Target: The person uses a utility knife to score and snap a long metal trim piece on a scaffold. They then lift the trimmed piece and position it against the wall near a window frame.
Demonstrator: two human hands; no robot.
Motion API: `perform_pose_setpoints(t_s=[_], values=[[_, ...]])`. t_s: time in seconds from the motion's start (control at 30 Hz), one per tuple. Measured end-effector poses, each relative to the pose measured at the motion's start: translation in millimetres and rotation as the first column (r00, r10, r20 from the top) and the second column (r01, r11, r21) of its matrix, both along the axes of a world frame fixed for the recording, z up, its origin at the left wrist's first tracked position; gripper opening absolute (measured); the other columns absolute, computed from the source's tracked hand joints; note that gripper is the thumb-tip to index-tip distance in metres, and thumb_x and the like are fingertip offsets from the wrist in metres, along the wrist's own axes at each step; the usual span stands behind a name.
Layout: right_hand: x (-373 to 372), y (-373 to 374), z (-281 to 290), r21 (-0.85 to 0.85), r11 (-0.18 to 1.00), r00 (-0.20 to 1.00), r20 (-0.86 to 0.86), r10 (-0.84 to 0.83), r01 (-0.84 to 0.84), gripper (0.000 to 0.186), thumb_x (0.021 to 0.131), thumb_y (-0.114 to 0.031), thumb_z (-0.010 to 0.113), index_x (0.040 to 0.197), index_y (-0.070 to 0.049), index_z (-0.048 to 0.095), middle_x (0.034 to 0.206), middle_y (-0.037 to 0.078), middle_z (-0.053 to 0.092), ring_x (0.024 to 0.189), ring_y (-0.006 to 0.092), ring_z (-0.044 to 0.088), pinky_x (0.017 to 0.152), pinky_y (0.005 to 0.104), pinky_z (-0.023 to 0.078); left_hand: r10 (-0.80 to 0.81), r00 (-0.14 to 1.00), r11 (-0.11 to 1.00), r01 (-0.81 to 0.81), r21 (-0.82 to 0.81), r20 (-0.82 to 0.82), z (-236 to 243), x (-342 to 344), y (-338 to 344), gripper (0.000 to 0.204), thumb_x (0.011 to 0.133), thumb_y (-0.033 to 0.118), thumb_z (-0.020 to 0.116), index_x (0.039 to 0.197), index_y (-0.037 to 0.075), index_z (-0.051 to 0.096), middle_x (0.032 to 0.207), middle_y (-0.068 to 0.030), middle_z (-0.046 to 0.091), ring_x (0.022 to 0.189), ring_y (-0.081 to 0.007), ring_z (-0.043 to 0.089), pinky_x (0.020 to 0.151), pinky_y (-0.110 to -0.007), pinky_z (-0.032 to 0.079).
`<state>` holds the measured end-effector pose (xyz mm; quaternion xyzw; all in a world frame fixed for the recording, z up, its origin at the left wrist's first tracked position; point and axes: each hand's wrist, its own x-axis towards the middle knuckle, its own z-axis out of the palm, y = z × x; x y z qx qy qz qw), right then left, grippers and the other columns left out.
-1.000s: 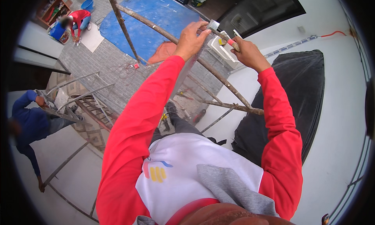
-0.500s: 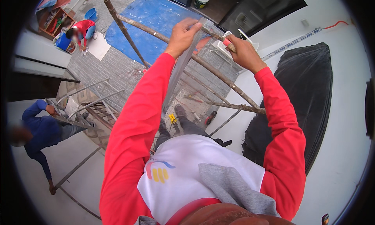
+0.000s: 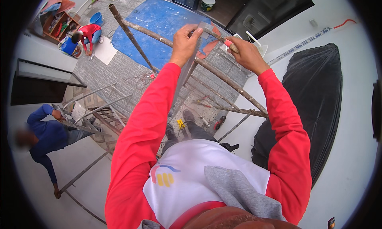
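My left hand (image 3: 184, 45) grips the upper end of a long grey metal bar (image 3: 182, 82), which slants down past my left forearm toward my feet. In my right hand (image 3: 247, 54) is a hand tool (image 3: 230, 45) with a wooden handle and a red band, fingers closed around the handle. Its grey head reaches the bar's top end beside my left thumb; whether it is a hammer or a scraper is hard to make out. The bar's lower end is partly hidden by my left sleeve.
Rusty scaffold pipes (image 3: 223, 76) cross below my hands. My shoes stand on a platform (image 3: 195, 105) beside a yellow-handled tool (image 3: 181, 124). A blue sheet (image 3: 147, 24) covers paving below. Left, one person (image 3: 49, 131) holds scaffolding; another (image 3: 90, 32) crouches. Black sheeting (image 3: 306, 97) hangs at right.
The right hand and its tool have shifted slightly left, closer to the bar's top end. My left hand still holds the bar, and the whole view has tilted a little.
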<state>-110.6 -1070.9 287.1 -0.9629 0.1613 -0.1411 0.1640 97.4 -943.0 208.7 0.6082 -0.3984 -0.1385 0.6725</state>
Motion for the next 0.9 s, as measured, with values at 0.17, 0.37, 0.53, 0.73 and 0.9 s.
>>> perform_pose_setpoints(t_s=[0.17,0.37,0.53,0.73,0.9], values=[[3.9,1.9,5.8,-0.039,0.998,0.996,-0.067,-0.057,0.054,0.035,0.092,-0.018,0.070,0.125,-0.009,0.062,0.107,0.017,0.069,0.100,0.0397,0.066,0.084,0.0463,0.052,0.076,0.997,0.994,-0.078,0.082,0.029,6.0,-3.6,2.4,0.020,0.097,0.019,0.070,0.098,-0.001,0.070,0.077,-0.0006,0.068,0.069,-0.0078,0.066,0.060,-0.024,0.053],[6.5,-6.2,6.8,-0.048,0.999,0.998,-0.060,-0.025,0.022,0.032,0.092,-0.021,0.071,0.120,-0.007,0.062,0.102,0.017,0.068,0.096,0.0397,0.066,0.082,0.0454,0.052,0.038,0.996,0.995,-0.031,0.090,-0.078,13.2,-1.6,4.7,0.025,0.098,0.022,0.070,0.083,0.003,0.063,0.071,0.0005,0.064,0.065,-0.0072,0.066,0.056,-0.023,0.051],[7.0,-14.5,0.5,0.000,1.000,0.997,-0.079,0.021,-0.021,0.029,0.092,-0.020,0.071,0.115,-0.006,0.061,0.099,0.019,0.068,0.093,0.0410,0.066,0.079,0.0453,0.051,-0.094,0.948,0.993,0.110,0.037,-0.303,19.3,-0.6,8.9,0.026,0.099,0.025,0.069,0.083,0.005,0.064,0.070,0.0008,0.062,0.063,-0.0075,0.064,0.054,-0.024,0.049],[6.9,-22.8,-16.1,0.068,0.996,0.998,0.006,0.057,-0.057,0.027,0.093,-0.019,0.070,0.114,-0.005,0.061,0.098,0.021,0.067,0.091,0.0422,0.065,0.078,0.0453,0.050,-0.256,0.862,0.965,0.252,-0.069,-0.437,27.3,-0.1,15.1,0.026,0.100,0.026,0.068,0.082,0.009,0.062,0.071,0.0026,0.059,0.063,-0.0069,0.063,0.052,-0.022,0.049],[8.5,-20.8,-22.8,0.128,0.991,0.996,0.080,0.030,-0.040,0.027,0.094,-0.019,0.069,0.116,-0.005,0.061,0.099,0.020,0.067,0.093,0.0419,0.065,0.079,0.0452,0.050,-0.282,0.834,0.956,0.288,-0.062,-0.475,29.0,3.1,15.1,0.022,0.100,0.026,0.069,0.088,0.007,0.065,0.075,0.0013,0.061,0.064,-0.0072,0.062,0.053,-0.022,0.050]])
